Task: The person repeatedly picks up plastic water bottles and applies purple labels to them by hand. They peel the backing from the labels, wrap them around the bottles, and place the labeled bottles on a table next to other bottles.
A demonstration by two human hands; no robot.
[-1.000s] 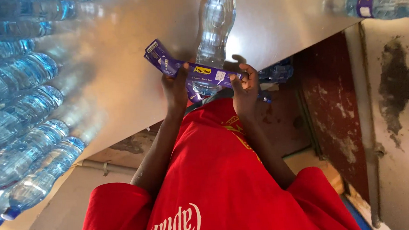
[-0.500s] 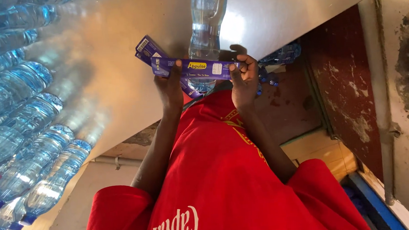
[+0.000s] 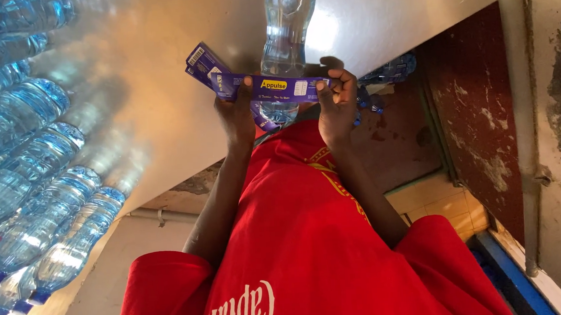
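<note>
Your left hand (image 3: 239, 118) and right hand (image 3: 337, 105) each pinch one end of a purple label strip (image 3: 275, 86), fingers pressed together on it, stretched flat against a clear water bottle (image 3: 286, 30) lying on the steel table (image 3: 161, 113). More labels (image 3: 202, 62) hang beside your left hand; capped bottles (image 3: 29, 192) lie well apart.
</note>
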